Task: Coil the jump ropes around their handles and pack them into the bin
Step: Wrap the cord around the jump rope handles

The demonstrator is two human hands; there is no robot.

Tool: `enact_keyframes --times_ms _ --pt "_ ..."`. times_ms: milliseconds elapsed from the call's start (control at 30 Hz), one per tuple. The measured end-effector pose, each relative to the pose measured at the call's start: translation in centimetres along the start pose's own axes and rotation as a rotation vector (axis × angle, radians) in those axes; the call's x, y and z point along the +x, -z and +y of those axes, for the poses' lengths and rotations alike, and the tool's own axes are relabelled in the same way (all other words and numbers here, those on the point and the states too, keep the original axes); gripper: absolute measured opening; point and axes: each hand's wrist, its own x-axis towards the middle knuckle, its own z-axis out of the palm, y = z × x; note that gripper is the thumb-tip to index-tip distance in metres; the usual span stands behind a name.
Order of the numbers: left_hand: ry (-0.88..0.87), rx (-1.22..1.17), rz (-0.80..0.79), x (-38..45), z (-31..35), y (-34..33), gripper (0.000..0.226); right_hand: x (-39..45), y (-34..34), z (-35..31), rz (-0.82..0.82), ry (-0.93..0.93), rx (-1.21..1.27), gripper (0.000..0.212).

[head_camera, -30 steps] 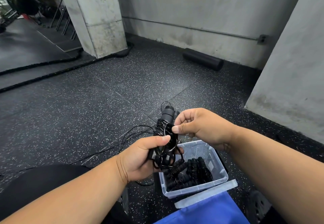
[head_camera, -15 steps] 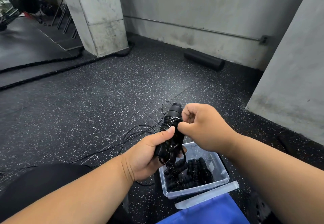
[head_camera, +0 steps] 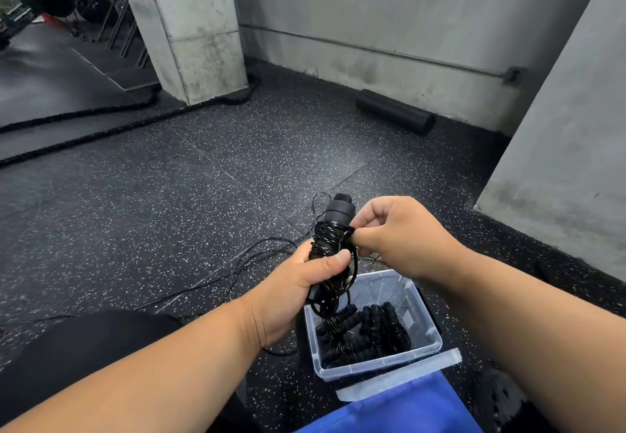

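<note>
In the head view, the clear bin point(head_camera: 427, 341) sits on the speckled black floor point(head_camera: 142, 216) at about 5 o'clock, its rim open upward, coiled ropes point(head_camera: 366, 334) in its near half, bare floor stretching toward 11 o'clock. Just above its far-left corner the left hand point(head_camera: 298, 287) wraps fingers and thumb around the jump-rope handles point(head_camera: 333, 229), tilted top toward 1 o'clock, while the right hand point(head_camera: 403, 236) pinches the thin black cord point(head_camera: 352, 265) against the windings. Loose cord trails toward 9 o'clock; concrete pillars point(head_camera: 189, 26) stand at 11 and 3 o'clock.
</note>
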Motion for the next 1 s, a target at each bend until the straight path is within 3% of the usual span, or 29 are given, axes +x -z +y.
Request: enact_keyframes --times_ms 167,333,533,767,1000 --pt "0.001 0.045 0.026 0.1 -0.1 0.1 0.06 0.2 -0.3 0.4 -0.013 0.075 -0.017 0.009" --pt "0.049 0.046 0.037 0.2 -0.1 0.3 0.062 0.9 0.6 0.5 -0.165 0.017 0.024 0.008" --pt "0.075 0.043 0.056 0.7 0.3 -0.2 0.059 1.0 0.1 1.3 -0.099 0.095 -0.039 0.01" --pt "0.138 0.053 0.029 1.0 1.1 -0.2 0.036 1.4 -0.3 1.9 -0.044 0.199 -0.149 0.016" --pt "0.084 0.026 -0.016 1.6 2.1 0.1 0.066 1.3 -0.2 0.8 0.085 0.4 -0.275 0.019"
